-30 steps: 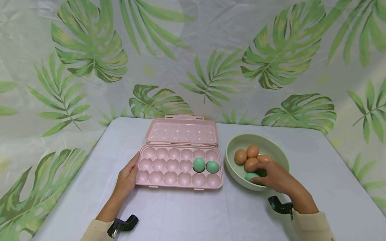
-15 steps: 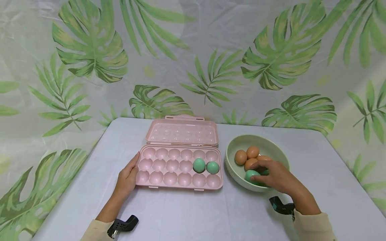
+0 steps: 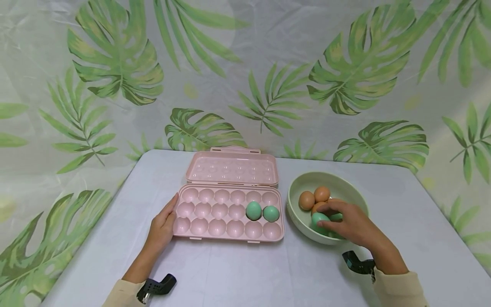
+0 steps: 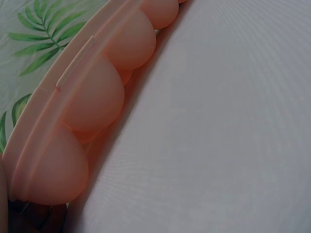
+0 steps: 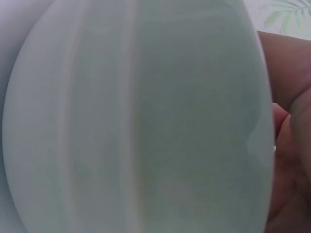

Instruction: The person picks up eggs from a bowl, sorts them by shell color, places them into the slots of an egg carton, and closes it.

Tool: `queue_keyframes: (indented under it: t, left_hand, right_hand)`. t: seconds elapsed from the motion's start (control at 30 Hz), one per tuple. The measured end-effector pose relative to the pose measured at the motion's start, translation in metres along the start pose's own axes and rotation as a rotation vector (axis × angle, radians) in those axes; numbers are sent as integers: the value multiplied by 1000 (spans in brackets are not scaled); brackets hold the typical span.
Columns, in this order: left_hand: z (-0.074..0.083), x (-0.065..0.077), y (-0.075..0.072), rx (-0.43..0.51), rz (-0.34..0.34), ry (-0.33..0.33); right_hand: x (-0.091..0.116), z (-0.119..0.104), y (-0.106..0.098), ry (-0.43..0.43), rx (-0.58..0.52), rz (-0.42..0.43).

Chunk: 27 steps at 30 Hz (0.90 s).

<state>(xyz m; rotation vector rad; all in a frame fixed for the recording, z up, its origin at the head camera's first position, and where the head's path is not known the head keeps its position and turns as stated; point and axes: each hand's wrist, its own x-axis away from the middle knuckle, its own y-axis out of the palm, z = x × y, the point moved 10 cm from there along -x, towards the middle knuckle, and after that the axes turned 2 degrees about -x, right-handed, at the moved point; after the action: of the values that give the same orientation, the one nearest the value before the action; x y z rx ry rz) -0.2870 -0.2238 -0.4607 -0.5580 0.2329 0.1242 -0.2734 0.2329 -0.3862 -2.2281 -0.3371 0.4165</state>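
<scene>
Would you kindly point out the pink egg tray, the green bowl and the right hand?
Pink egg tray (image 3: 217, 227): head view, a front-row cup.
Green bowl (image 3: 345, 186): head view, bare inner wall.
Right hand (image 3: 348, 220): head view, back of the hand.

Head view high, forward-down; wrist views close: left shares carton (image 4: 92, 97), right, bowl (image 5: 141, 116).

No words, letters, numbers or signs can be read on anything that is shown in any of the views.
</scene>
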Motion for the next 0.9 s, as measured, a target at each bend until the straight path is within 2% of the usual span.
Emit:
queue_keyframes:
  t: [0.3,0.57,0.9]
  left_hand:
    - [2,2,0,18,-8,-1]
    - [9,3,-2,43,-3,21]
    - [4,2,0,37,-16,0]
  right_hand:
    - [-1,-4,-1,-9,-73,15]
    - [-2,-8,-3,-33,-69,35]
    - [-1,-12,-5,-38,-90,57]
